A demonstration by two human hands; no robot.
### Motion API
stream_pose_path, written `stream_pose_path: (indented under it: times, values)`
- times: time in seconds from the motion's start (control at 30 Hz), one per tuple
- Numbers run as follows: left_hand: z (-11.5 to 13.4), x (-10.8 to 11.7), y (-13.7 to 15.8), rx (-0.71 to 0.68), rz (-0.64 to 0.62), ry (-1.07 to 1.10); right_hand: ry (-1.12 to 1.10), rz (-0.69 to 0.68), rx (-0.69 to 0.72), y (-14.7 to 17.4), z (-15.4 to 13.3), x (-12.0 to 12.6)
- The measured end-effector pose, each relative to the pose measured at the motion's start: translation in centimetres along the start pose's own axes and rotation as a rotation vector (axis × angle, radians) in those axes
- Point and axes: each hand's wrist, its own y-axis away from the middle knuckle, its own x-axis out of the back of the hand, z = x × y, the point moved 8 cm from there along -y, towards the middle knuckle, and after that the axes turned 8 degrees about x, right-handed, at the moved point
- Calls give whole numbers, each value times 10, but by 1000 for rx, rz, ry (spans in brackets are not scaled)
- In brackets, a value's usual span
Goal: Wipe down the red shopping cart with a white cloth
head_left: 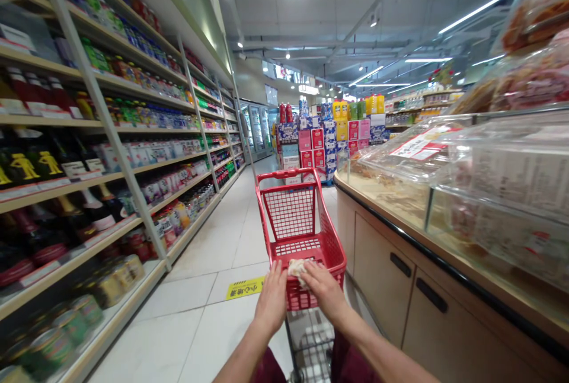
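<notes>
A red plastic shopping cart (332, 239) stands in the aisle right in front of me, its handle on the far side. My left hand (272, 295) rests on the near rim of the basket, fingers reaching over the edge and close together. A crumpled whitish cloth (297, 269) lies at the same rim, under the fingers of my right hand (323, 288), which presses it against the red plastic. The underside of the cloth and the tips of some fingers are hidden. Below the basket a grey wire lower rack (311, 335) shows between my forearms.
Shelves of bottles and cans (178, 190) line the left side. On the right runs a counter (382, 241) with packaged food in clear plastic (427, 146). Stacked drink boxes (317, 140) stand ahead. A yellow floor sticker (244, 288) lies on the tiles left of the cart.
</notes>
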Motion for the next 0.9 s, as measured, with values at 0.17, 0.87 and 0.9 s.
stream_pose_path:
  times: [0.17, 0.87, 0.9]
  values:
    - [-7, -1, 0, 13, 81, -7, 137, 74, -185, 24, 39, 27]
    - [-5, -14, -12, 0, 32, 59, -145, 173, -439, 36, 27, 18]
    - [-5, -13, -13, 7, 31, 79, -235, 155, -489, 30, 29, 26]
